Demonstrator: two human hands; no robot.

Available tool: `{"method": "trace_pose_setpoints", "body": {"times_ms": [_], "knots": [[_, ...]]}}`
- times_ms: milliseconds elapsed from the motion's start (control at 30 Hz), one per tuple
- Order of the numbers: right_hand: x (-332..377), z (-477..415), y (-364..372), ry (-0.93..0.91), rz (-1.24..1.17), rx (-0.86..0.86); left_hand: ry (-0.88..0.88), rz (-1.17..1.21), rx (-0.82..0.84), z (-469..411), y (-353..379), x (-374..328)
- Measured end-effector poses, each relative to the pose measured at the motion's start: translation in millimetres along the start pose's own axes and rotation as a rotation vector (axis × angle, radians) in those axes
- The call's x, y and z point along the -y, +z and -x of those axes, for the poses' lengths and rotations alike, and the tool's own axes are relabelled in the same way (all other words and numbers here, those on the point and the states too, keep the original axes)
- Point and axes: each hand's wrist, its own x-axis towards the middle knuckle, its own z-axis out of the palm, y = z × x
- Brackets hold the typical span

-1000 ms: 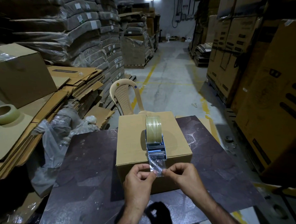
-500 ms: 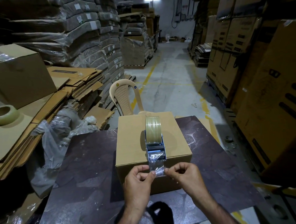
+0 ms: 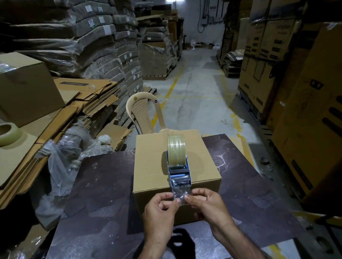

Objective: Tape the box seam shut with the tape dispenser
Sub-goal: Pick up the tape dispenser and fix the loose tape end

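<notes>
A closed cardboard box (image 3: 152,165) stands on the dark table (image 3: 102,190). On its top, along the middle, rests a tape dispenser (image 3: 178,164) with a roll of clear tape, its blade end at the box's near edge. A short clear tape end (image 3: 180,194) hangs from the dispenser over the front edge. My left hand (image 3: 159,213) and my right hand (image 3: 207,203) each pinch a lower corner of that tape end, in front of the box's front face. The seam under the dispenser is hidden.
A beige plastic chair (image 3: 144,112) stands behind the box. Flattened cartons (image 3: 84,101), a spare tape roll (image 3: 4,134) and crumpled plastic wrap (image 3: 59,164) lie to the left. Large stacked cartons (image 3: 310,105) line the right. A concrete aisle runs ahead.
The two hands have risen slightly toward the box's top edge, so the hanging tape end looks shorter. The dispenser and box have stayed in place.
</notes>
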Motion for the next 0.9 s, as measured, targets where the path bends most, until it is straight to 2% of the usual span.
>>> {"method": "trace_pose_setpoints", "body": {"times_ms": [467, 900], "knots": [[-0.3, -1.9, 3.0, -0.077, -0.097, -0.022, -0.002, 0.038, 0.03, -3.1, -1.0, -6.2], [-6.2, -3.0, -2.4, -0.1, -0.068, -0.048, -0.03, 0.021, 0.021, -7.5, 0.4, -3.3]]}}
